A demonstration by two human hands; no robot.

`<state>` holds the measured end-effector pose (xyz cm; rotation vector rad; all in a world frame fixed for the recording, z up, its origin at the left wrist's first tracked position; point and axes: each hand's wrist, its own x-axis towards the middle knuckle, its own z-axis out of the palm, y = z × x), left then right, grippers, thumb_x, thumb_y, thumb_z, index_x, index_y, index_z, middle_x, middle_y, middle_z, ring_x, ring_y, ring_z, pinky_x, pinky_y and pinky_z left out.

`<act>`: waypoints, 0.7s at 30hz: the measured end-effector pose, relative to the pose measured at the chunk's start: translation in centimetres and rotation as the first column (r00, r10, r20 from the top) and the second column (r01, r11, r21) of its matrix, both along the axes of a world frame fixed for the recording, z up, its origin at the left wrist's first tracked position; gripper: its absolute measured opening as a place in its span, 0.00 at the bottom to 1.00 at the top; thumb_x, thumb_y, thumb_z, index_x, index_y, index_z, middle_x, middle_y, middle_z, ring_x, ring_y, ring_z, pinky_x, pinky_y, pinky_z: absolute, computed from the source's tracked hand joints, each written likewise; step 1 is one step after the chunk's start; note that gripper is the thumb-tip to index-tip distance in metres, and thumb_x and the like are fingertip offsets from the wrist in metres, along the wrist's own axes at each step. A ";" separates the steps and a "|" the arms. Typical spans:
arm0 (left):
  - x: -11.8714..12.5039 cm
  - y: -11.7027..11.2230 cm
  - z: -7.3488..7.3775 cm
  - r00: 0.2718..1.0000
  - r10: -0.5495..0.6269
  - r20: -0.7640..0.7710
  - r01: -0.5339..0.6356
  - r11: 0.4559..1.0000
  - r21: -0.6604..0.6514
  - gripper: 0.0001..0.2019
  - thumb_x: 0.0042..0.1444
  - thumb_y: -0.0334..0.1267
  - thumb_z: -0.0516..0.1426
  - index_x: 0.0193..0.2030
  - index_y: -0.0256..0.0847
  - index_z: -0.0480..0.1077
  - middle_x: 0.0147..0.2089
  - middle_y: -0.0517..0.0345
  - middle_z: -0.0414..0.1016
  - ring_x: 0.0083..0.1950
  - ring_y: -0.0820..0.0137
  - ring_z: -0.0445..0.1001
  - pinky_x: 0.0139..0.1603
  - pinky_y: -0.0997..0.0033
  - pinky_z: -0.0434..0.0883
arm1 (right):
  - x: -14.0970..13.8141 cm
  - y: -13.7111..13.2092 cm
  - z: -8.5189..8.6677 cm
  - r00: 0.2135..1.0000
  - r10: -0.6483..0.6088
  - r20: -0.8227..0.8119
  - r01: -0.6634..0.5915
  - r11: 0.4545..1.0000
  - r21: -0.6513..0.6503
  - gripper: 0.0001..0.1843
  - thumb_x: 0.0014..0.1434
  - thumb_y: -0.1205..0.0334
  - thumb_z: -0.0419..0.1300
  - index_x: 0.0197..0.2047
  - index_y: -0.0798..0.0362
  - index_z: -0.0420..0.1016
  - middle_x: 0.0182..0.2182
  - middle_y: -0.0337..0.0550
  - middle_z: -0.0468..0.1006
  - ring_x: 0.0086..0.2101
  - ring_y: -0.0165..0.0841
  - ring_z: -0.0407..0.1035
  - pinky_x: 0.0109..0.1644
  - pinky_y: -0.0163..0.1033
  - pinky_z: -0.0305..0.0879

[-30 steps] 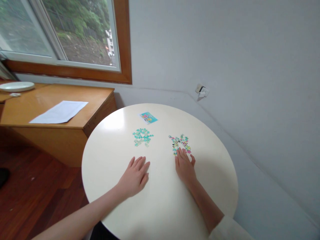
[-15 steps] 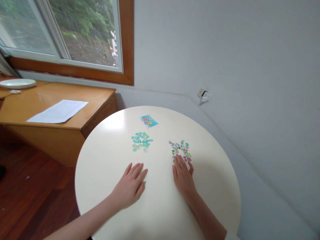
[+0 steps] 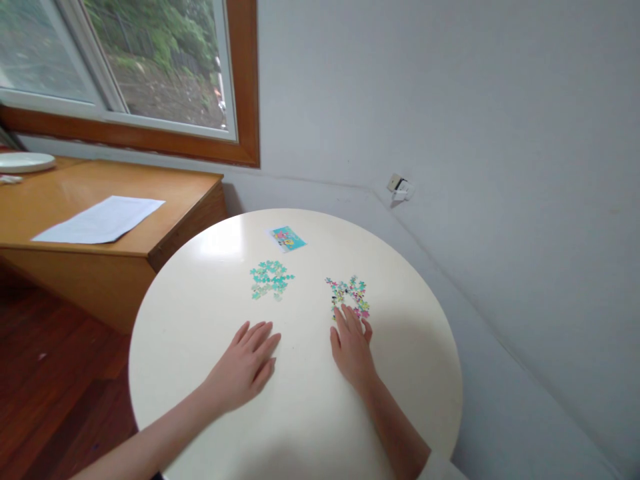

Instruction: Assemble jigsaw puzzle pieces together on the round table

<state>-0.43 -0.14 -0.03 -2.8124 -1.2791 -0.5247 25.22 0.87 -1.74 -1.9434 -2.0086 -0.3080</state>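
My left hand (image 3: 246,363) rests on the round white table (image 3: 300,413), fingers stretched out and nothing in it. Beyond its fingertips lies a loose cluster of teal and pale green jigsaw puzzle pieces (image 3: 270,279). My right hand (image 3: 353,347) is spread at the near edge of a second cluster, made of multicoloured puzzle pieces (image 3: 356,288) in pink, yellow, teal and black. Its fingertips reach in among these pieces and cover some of them. Farther back lies a small picture card (image 3: 288,239) with a colourful cartoon print on blue.
At the left stands a wooden desk (image 3: 185,187) with a sheet of white paper (image 3: 103,220) and a white round lid or plate (image 3: 25,162) on it. A wall socket with a plug (image 3: 400,188) sits on the wall behind the table. A window (image 3: 160,67) is at upper left.
The view has shifted slightly, so everything appears a little farther left. Both hands keep about the same place on the table, and the puzzle pieces show no clear movement.
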 end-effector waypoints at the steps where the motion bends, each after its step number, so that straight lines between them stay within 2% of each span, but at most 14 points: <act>1: 0.0 0.0 0.0 1.000 -0.001 -0.002 0.001 1.000 -0.002 0.19 0.60 0.38 0.46 0.57 0.41 0.64 0.58 0.46 0.66 0.60 0.58 0.62 0.61 0.49 0.58 | 0.0 0.0 0.0 1.000 0.003 -0.010 -0.002 1.000 0.012 0.22 0.62 0.65 0.43 0.57 0.54 0.65 0.57 0.50 0.66 0.57 0.37 0.57 0.60 0.46 0.41; 13: -0.2 0.3 -0.1 1.000 -0.007 0.027 0.007 1.000 -0.007 0.18 0.60 0.38 0.46 0.55 0.42 0.65 0.57 0.47 0.68 0.59 0.61 0.63 0.60 0.51 0.59 | 0.1 0.2 -0.4 0.995 0.022 -0.101 -0.018 0.999 0.046 0.22 0.59 0.66 0.46 0.57 0.55 0.63 0.57 0.52 0.66 0.57 0.37 0.58 0.59 0.46 0.44; 15: -0.2 0.4 -0.2 0.999 -0.008 0.037 0.008 1.000 -0.002 0.18 0.60 0.38 0.46 0.55 0.43 0.65 0.57 0.47 0.68 0.59 0.61 0.63 0.61 0.51 0.58 | 0.3 0.4 -0.2 0.988 0.047 -0.144 -0.043 0.999 0.032 0.21 0.58 0.68 0.46 0.55 0.55 0.65 0.56 0.51 0.68 0.56 0.36 0.58 0.59 0.45 0.45; 19: -0.2 0.6 -0.3 0.998 -0.006 0.056 0.006 1.000 0.000 0.17 0.60 0.39 0.47 0.54 0.42 0.65 0.57 0.47 0.68 0.58 0.61 0.64 0.60 0.51 0.59 | 1.7 2.0 1.1 0.965 0.055 -0.255 -0.061 0.998 -0.015 0.18 0.55 0.72 0.46 0.42 0.52 0.72 0.48 0.45 0.73 0.51 0.33 0.64 0.57 0.41 0.50; 21: -0.2 0.6 -0.3 0.998 -0.005 0.055 0.006 1.000 -0.008 0.17 0.60 0.38 0.47 0.54 0.42 0.65 0.57 0.47 0.68 0.58 0.60 0.64 0.60 0.51 0.59 | 2.5 3.4 2.0 0.959 0.037 -0.280 -0.047 0.999 -0.028 0.17 0.55 0.73 0.46 0.41 0.53 0.72 0.46 0.45 0.74 0.49 0.32 0.65 0.54 0.37 0.53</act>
